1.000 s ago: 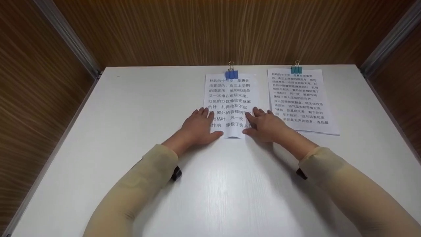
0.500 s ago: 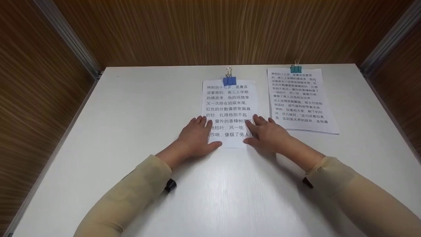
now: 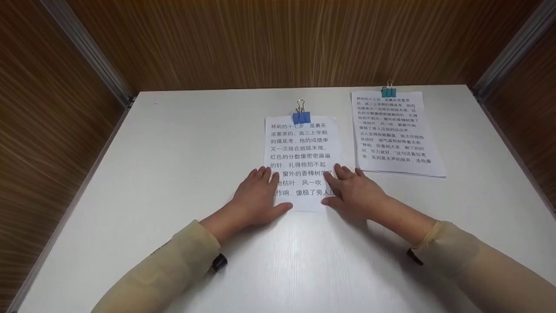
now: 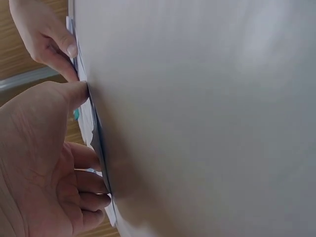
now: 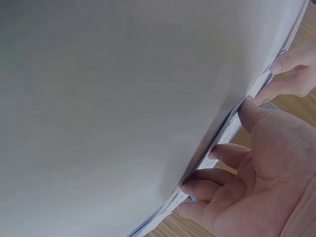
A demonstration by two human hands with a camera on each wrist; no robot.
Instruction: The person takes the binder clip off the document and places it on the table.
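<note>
One rectangular stack of white sheets printed in black (image 3: 301, 169) lies on the white worktop (image 3: 195, 130), its near part between the bare left hand (image 3: 255, 199) and the bare right hand (image 3: 359, 191). Each grip is unclenched: fingers point forward along the side edges, thumbs point inward, and both hands touch the paper. A blue binder clip with wire handles (image 3: 302, 117) secures the far edge. Just beside the right hand lies a second white printed stack (image 3: 391, 134), fitted with a teal binder clip (image 3: 388, 92).
</note>
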